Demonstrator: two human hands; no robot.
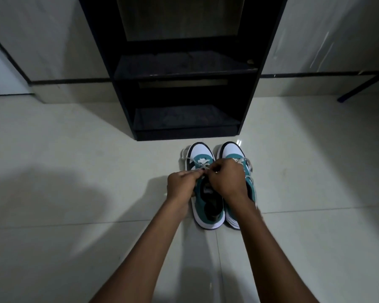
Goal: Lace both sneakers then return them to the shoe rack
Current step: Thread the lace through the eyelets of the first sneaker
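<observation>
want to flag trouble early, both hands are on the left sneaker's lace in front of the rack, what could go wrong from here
1. The left hand and right hand pinch the lace of the left sneaker up close; a slip could undo that crossing.
2. The right forearm hangs over the right sneaker, so it might nudge the shoe.
3. Loose lace trails off the left sneaker's toe side onto the floor and could snag when the shoe is lifted to the shoe rack.

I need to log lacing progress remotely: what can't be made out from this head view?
- Left sneaker upper eyelets: hidden by both hands.
- Right sneaker lacing: covered by the right hand and forearm.
- Shoe rack top: cut off by the frame edge.
</observation>
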